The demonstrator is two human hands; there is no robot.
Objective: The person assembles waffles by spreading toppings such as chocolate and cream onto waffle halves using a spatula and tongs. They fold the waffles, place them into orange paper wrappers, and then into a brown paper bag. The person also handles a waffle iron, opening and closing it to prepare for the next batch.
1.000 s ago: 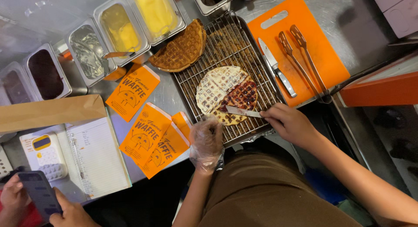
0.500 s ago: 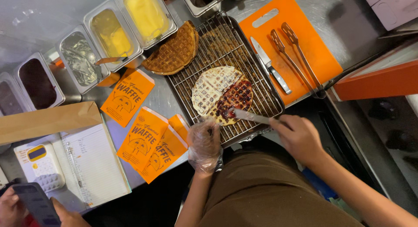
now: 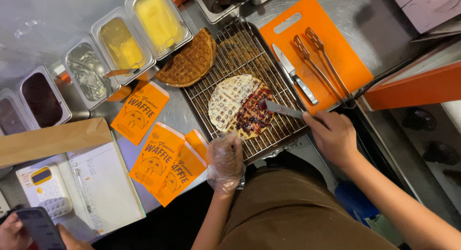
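Far left bottom corner, another person's hand (image 3: 14, 231) holds a dark phone (image 3: 41, 228); beside it a white calculator with yellow top (image 3: 45, 190) and an open lined notebook (image 3: 103, 183), brown paper bag (image 3: 50, 142) above. Row of steel tubs (image 3: 89, 77) with dark, pale and yellow fillings along the upper left. Three orange printed paper sleeves (image 3: 156, 156) lie on the steel surface (image 3: 180, 113). Left hand (image 3: 225, 159), in a clear plastic glove, fingers curled, rests at the near edge of the wire cooling rack (image 3: 283, 135), just beside the round flat waffle (image 3: 240, 106) half white spread, half dark red jam. Plain golden waffle (image 3: 189, 60) sits at the rack's far corner. Right hand (image 3: 333, 135), bare, grips the handle of a flat metal spreader (image 3: 281, 108), blade tip touching the jam side. Orange plastic cutting board (image 3: 345, 58) right of rack carries a steel knife (image 3: 295, 75) and metal tongs (image 3: 321, 63)
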